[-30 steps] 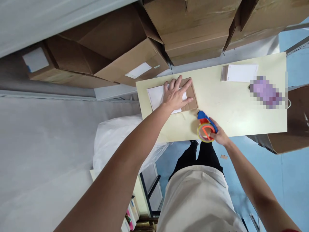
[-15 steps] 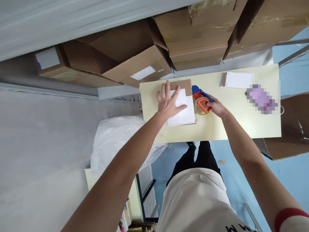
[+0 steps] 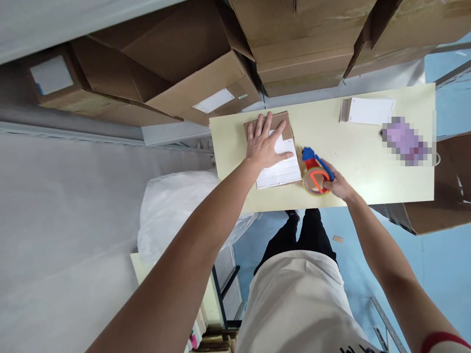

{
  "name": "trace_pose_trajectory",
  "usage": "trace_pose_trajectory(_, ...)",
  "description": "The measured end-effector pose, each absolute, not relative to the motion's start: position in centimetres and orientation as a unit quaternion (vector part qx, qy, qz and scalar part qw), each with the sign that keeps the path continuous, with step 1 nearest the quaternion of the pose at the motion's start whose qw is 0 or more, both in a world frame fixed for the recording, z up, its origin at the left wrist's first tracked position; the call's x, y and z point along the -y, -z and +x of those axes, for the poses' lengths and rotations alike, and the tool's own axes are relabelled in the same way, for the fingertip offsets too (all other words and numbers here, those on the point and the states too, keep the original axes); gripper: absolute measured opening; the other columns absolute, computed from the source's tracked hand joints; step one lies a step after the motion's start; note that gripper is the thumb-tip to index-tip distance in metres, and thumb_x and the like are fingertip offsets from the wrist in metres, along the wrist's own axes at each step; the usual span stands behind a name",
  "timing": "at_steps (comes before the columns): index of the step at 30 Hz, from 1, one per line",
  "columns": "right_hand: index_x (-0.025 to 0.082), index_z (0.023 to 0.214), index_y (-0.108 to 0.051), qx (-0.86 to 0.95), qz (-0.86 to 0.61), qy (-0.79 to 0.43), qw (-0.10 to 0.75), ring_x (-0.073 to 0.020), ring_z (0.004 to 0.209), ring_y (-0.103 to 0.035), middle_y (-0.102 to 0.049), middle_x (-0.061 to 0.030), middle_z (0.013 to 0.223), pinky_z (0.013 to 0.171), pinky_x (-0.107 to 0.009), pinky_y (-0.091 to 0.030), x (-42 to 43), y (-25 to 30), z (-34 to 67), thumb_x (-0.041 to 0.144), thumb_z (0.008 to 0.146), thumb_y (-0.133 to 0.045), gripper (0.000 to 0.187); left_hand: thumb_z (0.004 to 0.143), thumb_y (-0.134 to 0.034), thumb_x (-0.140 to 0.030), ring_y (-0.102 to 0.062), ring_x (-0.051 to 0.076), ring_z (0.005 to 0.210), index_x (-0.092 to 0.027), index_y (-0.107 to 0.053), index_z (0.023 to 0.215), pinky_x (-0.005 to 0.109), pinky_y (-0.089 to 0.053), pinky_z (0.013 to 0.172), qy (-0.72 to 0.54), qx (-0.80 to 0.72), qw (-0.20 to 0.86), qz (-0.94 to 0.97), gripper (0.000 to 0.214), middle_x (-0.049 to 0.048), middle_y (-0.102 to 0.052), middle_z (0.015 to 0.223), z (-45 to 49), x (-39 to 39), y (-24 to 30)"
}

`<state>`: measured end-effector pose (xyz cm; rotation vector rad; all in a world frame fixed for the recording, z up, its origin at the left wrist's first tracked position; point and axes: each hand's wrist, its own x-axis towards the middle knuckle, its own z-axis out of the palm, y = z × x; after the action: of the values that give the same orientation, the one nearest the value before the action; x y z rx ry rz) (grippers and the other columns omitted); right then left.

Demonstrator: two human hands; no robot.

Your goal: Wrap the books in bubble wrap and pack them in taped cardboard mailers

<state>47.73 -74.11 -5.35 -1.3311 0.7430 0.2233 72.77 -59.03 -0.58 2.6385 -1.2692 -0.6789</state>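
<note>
A small cardboard box (image 3: 251, 128) with a white paper label (image 3: 279, 171) on its top lies on the left part of the pale yellow table (image 3: 331, 147). My left hand (image 3: 263, 145) rests on the box with fingers spread, partly over the label. In my right hand (image 3: 336, 184) is a blue and red tape dispenser (image 3: 312, 162) with a roll of tape on it. The dispenser is just right of the box, near its front right corner. Whether tape runs between them I cannot tell.
A stack of white cards (image 3: 371, 110) and a blurred purple item (image 3: 406, 141) lie on the table's right part. Large cardboard boxes (image 3: 209, 98) line the back. A white plastic bag (image 3: 176, 206) stands left, and an open carton (image 3: 449, 186) is beyond the right edge.
My right hand has brought the tape dispenser from the box's right side toward the table's front edge. My left hand stays on the box, which is turned slightly. The camera view has shifted.
</note>
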Motion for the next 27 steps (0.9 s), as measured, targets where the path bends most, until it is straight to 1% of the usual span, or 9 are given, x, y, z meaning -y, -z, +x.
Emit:
trace_pose_trajectory(3,0.027,0.144,-0.041,-0.347,-0.559,-0.120,0.743,-0.0275,0.109,-0.065,-0.067,-0.0048,0.122,0.096,-0.046,-0.053,69.4,5.7,41.6,0.014,0.058,-0.060,0.090,0.071,-0.065,-0.070,0.007,0.040,0.151,-0.029,-0.020,0.157,0.061,0.007,0.117,0.224,0.415,0.065,0.879,0.105,0.0058,-0.003,0.167,72.6,59.2,0.4)
trace_pose_trajectory(5,0.029,0.145,-0.039,-0.371,-0.534,-0.087,0.755,-0.0262,0.107,-0.065,-0.067,-0.0041,0.122,0.097,-0.046,-0.052,66.0,5.9,39.2,0.016,0.059,-0.058,0.089,0.072,-0.064,-0.069,0.007,0.040,0.151,-0.030,-0.020,0.157,0.061,0.007,0.117,0.224,0.408,0.066,0.883,0.103,0.0047,-0.003,0.167,72.4,59.4,0.3)
trace_pose_trajectory(10,0.025,0.144,-0.038,-0.420,-0.518,-0.019,0.745,-0.0262,0.109,-0.062,-0.064,-0.0070,0.124,0.097,-0.045,-0.051,62.4,6.4,42.1,0.019,0.059,-0.056,0.087,0.075,-0.057,-0.071,0.006,0.042,0.150,-0.030,-0.013,0.158,0.065,-0.003,0.115,0.221,0.327,0.040,0.918,0.102,0.0055,-0.004,0.167,71.8,59.4,-0.1)
trace_pose_trajectory(12,0.027,0.144,-0.036,-0.433,-0.503,0.015,0.748,-0.0254,0.108,-0.062,-0.064,-0.0059,0.125,0.095,-0.044,-0.051,64.0,6.4,44.7,0.020,0.060,-0.056,0.087,0.076,-0.052,-0.074,0.001,0.043,0.150,-0.029,-0.010,0.158,0.066,-0.011,0.113,0.222,0.268,0.019,0.937,0.103,0.0085,-0.005,0.167,71.4,58.7,-0.4)
trace_pose_trajectory(15,0.029,0.136,-0.043,-0.424,-0.496,0.027,0.757,-0.0251,0.106,-0.061,-0.064,-0.0036,0.121,0.090,-0.043,-0.053,68.8,6.0,48.2,0.022,0.060,-0.058,0.078,0.071,-0.056,-0.077,-0.001,0.045,0.149,-0.023,-0.007,0.158,0.067,-0.017,0.111,0.219,0.212,0.007,0.952,0.113,0.0159,-0.005,0.165,70.2,56.8,-0.9)
trace_pose_trajectory(18,0.027,0.120,-0.054,-0.389,-0.505,-0.042,0.769,-0.0238,0.095,-0.063,-0.068,-0.0024,0.107,0.081,-0.041,-0.055,74.6,5.0,51.1,0.025,0.061,-0.061,0.059,0.072,-0.059,-0.074,0.004,0.045,0.149,-0.015,-0.008,0.158,0.066,-0.010,0.113,0.195,0.243,0.022,0.950,0.117,0.0214,-0.001,0.164,68.7,55.5,-1.3)
trace_pose_trajectory(20,0.026,0.112,-0.057,-0.367,-0.532,-0.131,0.752,-0.0223,0.087,-0.064,-0.068,-0.0016,0.097,0.076,-0.040,-0.055,77.6,4.3,52.9,0.024,0.061,-0.064,0.052,0.076,-0.059,-0.070,0.006,0.042,0.150,-0.016,-0.013,0.158,0.064,-0.005,0.115,0.205,0.332,0.044,0.920,0.108,0.0195,0.000,0.165,68.1,55.5,-1.3)
trace_pose_trajectory(23,0.025,0.113,-0.056,-0.335,-0.596,-0.198,0.703,-0.0215,0.085,-0.064,-0.069,-0.0017,0.097,0.078,-0.040,-0.055,79.4,3.6,54.8,0.018,0.056,-0.066,0.058,0.077,-0.061,-0.068,0.003,0.041,0.151,-0.023,-0.020,0.157,0.063,-0.001,0.116,0.235,0.435,0.066,0.867,0.101,0.0157,0.000,0.166,67.9,56.5,-1.0)
trace_pose_trajectory(27,0.024,0.134,-0.048,-0.287,-0.637,-0.181,0.692,-0.0238,0.102,-0.063,-0.067,-0.0054,0.117,0.093,-0.043,-0.052,78.3,4.0,54.5,0.014,0.056,-0.065,0.081,0.073,-0.063,-0.073,0.002,0.040,0.151,-0.026,-0.019,0.157,0.064,0.005,0.115,0.249,0.429,0.076,0.865,0.106,0.0141,-0.003,0.166,68.1,57.3,-0.4)
